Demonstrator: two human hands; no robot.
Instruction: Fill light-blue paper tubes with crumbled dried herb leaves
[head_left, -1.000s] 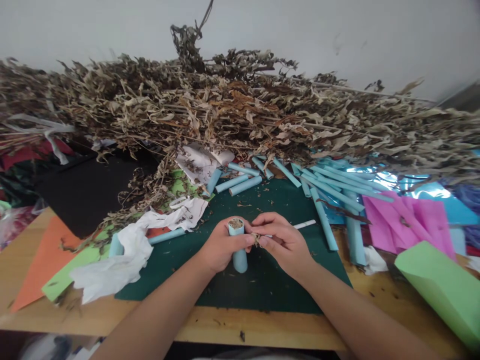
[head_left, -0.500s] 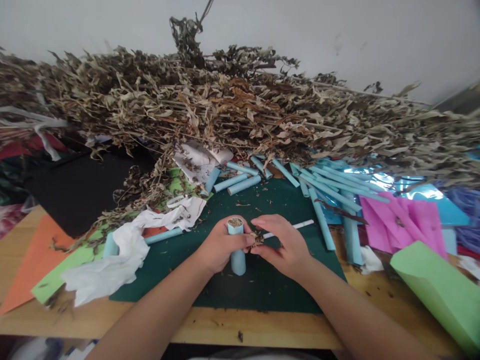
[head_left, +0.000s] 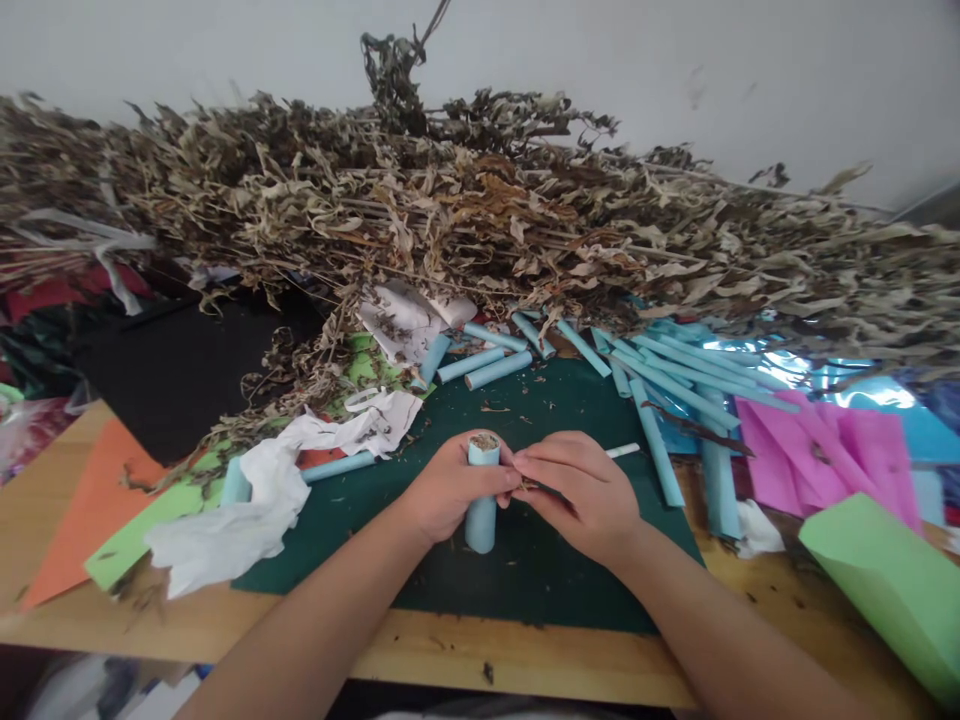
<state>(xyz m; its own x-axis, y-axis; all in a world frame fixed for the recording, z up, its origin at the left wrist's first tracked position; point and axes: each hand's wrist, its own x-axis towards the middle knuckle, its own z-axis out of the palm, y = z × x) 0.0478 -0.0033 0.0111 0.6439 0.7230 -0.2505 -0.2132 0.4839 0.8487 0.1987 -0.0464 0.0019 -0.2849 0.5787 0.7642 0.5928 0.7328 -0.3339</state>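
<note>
My left hand (head_left: 450, 487) is wrapped round a light blue paper tube (head_left: 481, 525), which stands upright over the dark green sheet (head_left: 420, 590). Crumbled dried leaf (head_left: 484, 441) shows at the tube's open top. Just right of the tube, my right hand (head_left: 581, 490) is closed with its fingertips against the left thumb. Between those fingertips a bit of dried leaf (head_left: 529, 484) is pinched, mostly hidden. Behind the right hand lies a thin white stick (head_left: 624, 450), its left part covered by the fingers.
A big heap of dried leafy stalks (head_left: 450, 210) spans the back. Several blue paper tubes (head_left: 499, 370) lie before it. Crumpled white tissue (head_left: 274, 500) and a black sheet (head_left: 187, 380) are left; pink paper (head_left: 825, 450) and a green paper piece (head_left: 885, 580) are right.
My right hand's fingers have closed in, covering more of the dried leaf and meeting the left thumb. The whole view has shifted slightly; the left hand keeps its hold on the tube.
</note>
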